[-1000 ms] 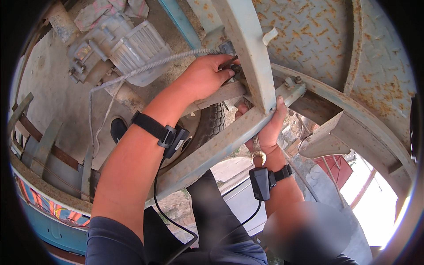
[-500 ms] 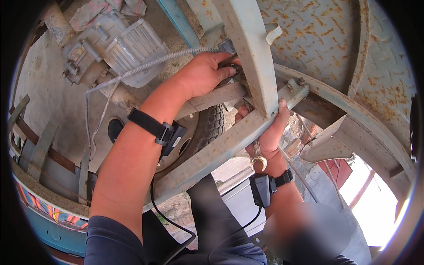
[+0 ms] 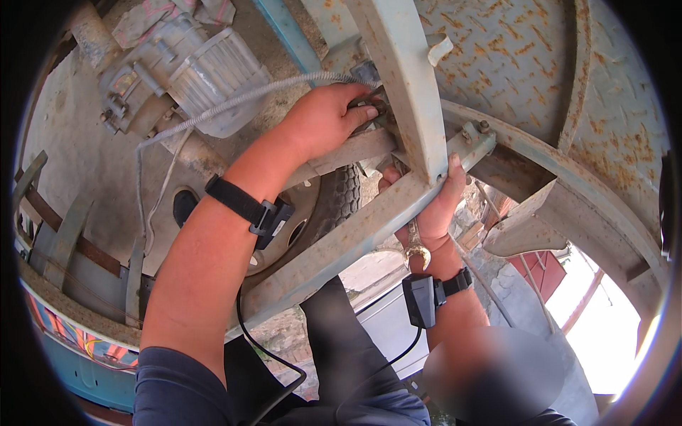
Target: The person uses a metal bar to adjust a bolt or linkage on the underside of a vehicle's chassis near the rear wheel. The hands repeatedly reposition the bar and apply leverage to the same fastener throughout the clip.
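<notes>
My left hand [image 3: 328, 122] reaches over a rusty crossbar and is closed at a dark metal fitting [image 3: 380, 106] beside the upright of the frame. Its thumb and fingers press together there, and what they grip is mostly hidden. Below the slanting beam [image 3: 334, 245], my right hand [image 3: 439, 207] wraps a wrench [image 3: 416, 252]. The wrench's open-ended jaw hangs down by my wrist, while its other end goes up behind the beam out of sight. My right thumb rests against the beam's outer face, near the corner where it meets the upright [image 3: 408, 92].
A grey ribbed motor [image 3: 213, 78] lies at the upper left, with a corrugated conduit [image 3: 249, 94] running from near it to the frame. A tyre [image 3: 339, 202] stands behind the beam. Rusty tread plate [image 3: 497, 64] covers the upper right. A bolt [image 3: 484, 127] sticks up on a bracket.
Both hands stay in nearly the same places. The wrench's lower end has shifted very slightly, and the left fingers have moved a little at the fitting.
</notes>
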`<state>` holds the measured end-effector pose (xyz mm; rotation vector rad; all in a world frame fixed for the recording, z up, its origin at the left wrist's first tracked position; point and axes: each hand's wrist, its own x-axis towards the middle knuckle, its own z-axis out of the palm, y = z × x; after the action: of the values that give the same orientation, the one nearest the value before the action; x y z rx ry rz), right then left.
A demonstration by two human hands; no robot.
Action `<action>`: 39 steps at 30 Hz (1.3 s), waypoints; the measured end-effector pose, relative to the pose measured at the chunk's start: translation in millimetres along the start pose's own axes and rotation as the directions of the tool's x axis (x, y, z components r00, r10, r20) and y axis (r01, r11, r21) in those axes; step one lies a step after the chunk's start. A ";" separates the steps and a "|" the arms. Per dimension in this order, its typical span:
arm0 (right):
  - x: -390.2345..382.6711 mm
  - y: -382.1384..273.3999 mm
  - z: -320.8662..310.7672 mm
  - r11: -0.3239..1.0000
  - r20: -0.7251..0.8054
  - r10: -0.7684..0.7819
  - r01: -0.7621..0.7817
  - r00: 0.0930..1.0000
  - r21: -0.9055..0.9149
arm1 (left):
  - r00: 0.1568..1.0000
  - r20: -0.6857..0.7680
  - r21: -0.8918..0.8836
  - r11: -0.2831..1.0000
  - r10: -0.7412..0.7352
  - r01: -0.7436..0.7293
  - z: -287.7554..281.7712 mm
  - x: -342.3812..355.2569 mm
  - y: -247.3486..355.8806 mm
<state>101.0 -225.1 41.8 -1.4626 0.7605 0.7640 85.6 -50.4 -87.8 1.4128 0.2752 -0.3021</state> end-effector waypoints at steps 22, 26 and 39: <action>0.8 -1.0 -1.8 0.998 0.022 -0.033 0.034 0.999 -0.056 | 0.999 0.033 0.299 0.953 0.042 -0.050 -15.3 -19.6 -22.1; -0.1 -0.2 1.4 0.999 -0.007 -0.031 0.031 0.999 -0.038 | 0.999 0.037 0.265 0.964 0.012 -0.021 -12.6 -15.6 -23.5; -1.6 -1.6 6.3 0.999 -0.030 -0.037 0.037 0.999 0.022 | 0.997 0.006 0.678 0.733 -0.080 0.055 -11.2 -35.7 44.2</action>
<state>101.3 -218.7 43.8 -1.4664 0.7598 0.7053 68.5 -32.0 -35.7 2.1296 0.1910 -0.5235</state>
